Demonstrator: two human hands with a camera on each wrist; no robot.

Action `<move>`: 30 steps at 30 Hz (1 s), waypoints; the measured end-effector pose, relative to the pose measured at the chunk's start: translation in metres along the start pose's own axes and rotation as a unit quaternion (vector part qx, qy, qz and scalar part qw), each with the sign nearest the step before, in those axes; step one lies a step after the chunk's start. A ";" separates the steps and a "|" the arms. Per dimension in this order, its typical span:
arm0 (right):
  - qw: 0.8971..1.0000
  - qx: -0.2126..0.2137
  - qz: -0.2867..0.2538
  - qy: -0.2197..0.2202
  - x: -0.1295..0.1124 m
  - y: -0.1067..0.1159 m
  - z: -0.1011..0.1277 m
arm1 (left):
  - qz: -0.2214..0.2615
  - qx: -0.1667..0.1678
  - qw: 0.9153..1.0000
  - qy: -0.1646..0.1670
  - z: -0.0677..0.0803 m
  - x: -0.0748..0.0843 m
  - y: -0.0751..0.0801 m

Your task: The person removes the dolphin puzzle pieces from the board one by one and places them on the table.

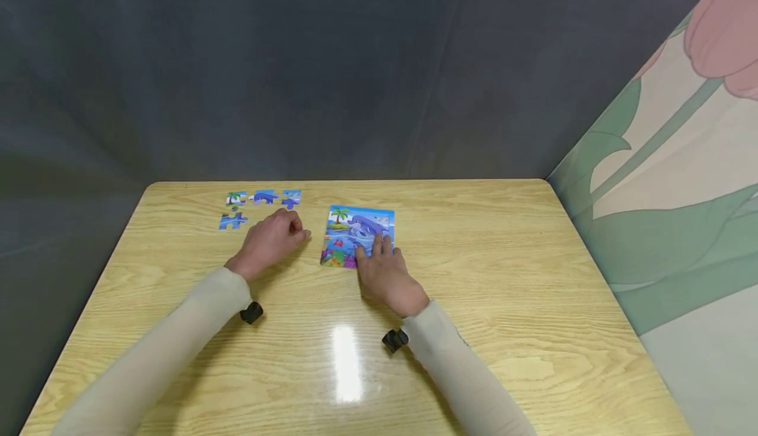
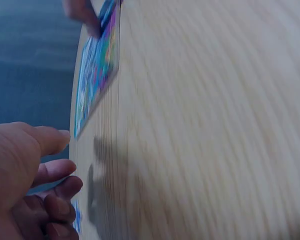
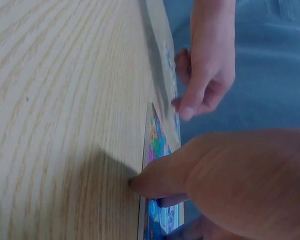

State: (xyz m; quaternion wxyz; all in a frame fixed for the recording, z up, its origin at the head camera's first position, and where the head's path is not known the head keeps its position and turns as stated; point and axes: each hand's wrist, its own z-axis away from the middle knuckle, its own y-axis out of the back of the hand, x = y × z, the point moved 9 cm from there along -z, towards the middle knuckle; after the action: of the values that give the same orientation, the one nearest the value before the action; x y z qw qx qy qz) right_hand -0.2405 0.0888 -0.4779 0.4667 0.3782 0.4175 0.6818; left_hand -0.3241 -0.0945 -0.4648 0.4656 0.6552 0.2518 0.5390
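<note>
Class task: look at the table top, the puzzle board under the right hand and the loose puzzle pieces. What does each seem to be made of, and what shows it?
Table top: likely wood-look laminate; light grain, glossy glare patch.
Puzzle board: thin flat printed card, probably; the right wrist view shows its slim edge.
Loose puzzle pieces: seemingly the same printed card; flat, colourful.

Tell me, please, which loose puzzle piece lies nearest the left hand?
The blue jigsaw piece alone in the nearer row, beside the left hand; the other three lie farther back.
</note>
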 end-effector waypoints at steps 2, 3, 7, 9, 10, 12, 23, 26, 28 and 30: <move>1.000 -0.002 -0.003 -0.001 0.001 0.000 0.000 | -0.005 -0.005 1.000 -0.012 -0.003 0.014 -0.006; 1.000 -0.004 -0.006 -0.002 0.001 0.000 0.000 | -0.005 -0.010 1.000 -0.016 -0.005 0.020 -0.010; 1.000 -0.006 -0.014 -0.004 0.002 0.001 0.001 | -0.002 -0.032 0.999 -0.028 -0.011 0.043 -0.024; 1.000 -0.005 -0.013 -0.003 0.002 0.001 0.000 | -0.002 -0.042 0.998 -0.035 -0.014 0.053 -0.030; 1.000 -0.004 -0.011 -0.002 0.002 0.002 0.000 | -0.001 -0.046 0.998 -0.039 -0.016 0.058 -0.033; 1.000 -0.002 -0.010 -0.001 0.002 0.002 -0.001 | -0.004 -0.057 0.997 -0.044 -0.020 0.065 -0.040; 1.000 -0.009 -0.011 0.010 0.001 0.002 -0.001 | 0.014 -0.077 0.995 -0.056 -0.034 0.076 -0.053; 1.000 -0.017 -0.014 0.009 0.001 0.001 0.000 | 0.033 -0.085 0.995 -0.049 -0.035 0.076 -0.055; 1.000 -0.020 -0.011 0.007 0.002 0.001 0.000 | 0.046 -0.092 0.994 -0.043 -0.037 0.076 -0.057; 1.000 -0.020 -0.008 0.005 0.003 0.001 0.001 | 0.055 -0.096 0.993 -0.040 -0.038 0.078 -0.058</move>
State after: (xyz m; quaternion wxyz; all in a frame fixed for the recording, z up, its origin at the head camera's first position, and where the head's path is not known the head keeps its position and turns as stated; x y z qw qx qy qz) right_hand -0.2405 0.0917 -0.4767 0.4775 0.3615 0.4093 0.6883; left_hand -0.3275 0.0084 -0.4797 0.5055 0.6413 0.1442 0.5589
